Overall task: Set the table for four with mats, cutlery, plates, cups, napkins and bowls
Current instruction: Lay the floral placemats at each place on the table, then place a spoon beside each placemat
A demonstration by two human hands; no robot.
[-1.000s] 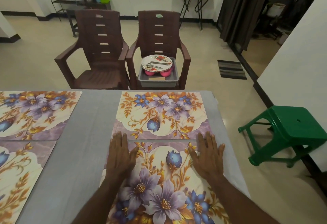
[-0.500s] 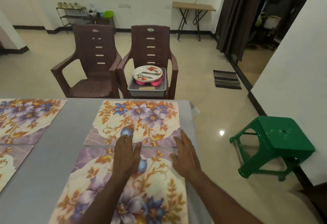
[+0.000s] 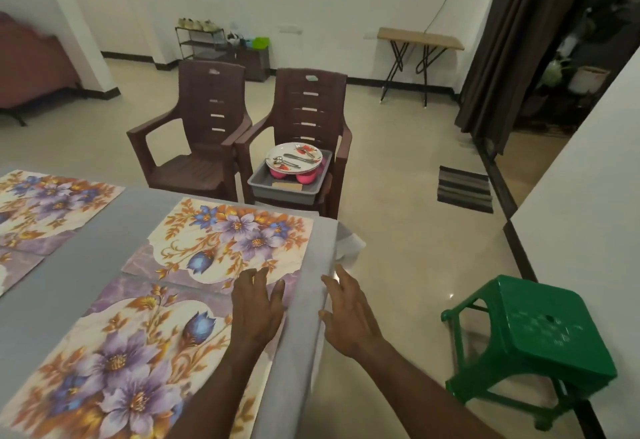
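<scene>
- Grey-clothed rectangular table, filling the lower left, draped edge hanging down at the right.
- Brown moulded plastic armchairs, two side by side beyond the table's far edge: left chair with a bare seat, right chair bearing a tub.
- Green square plastic stool, on the pale tiled floor well to the right of the table.
- Floral rectangular place mats, four in part or whole: near mat under the left hand, far mat just beyond it with edges touching or almost so, two more cut off at the left.
- Grey rectangular plastic tub, resting on the right chair's seat.
- White round flower-printed plates, stacked on top of the tub's contents, metal cutlery lying across the top plate.
- Pink round bowls or cups, under the plates inside the tub; exact kind unclear.
- Left hand, palm down, fingers straight and slightly spread, resting across the right edge of the near mat, fingertips reaching the far mat; grips nothing.
- Right hand, off the table's right edge, beside the hanging cloth, fingers loosely spread and holding nothing; contact with the cloth unclear.
</scene>
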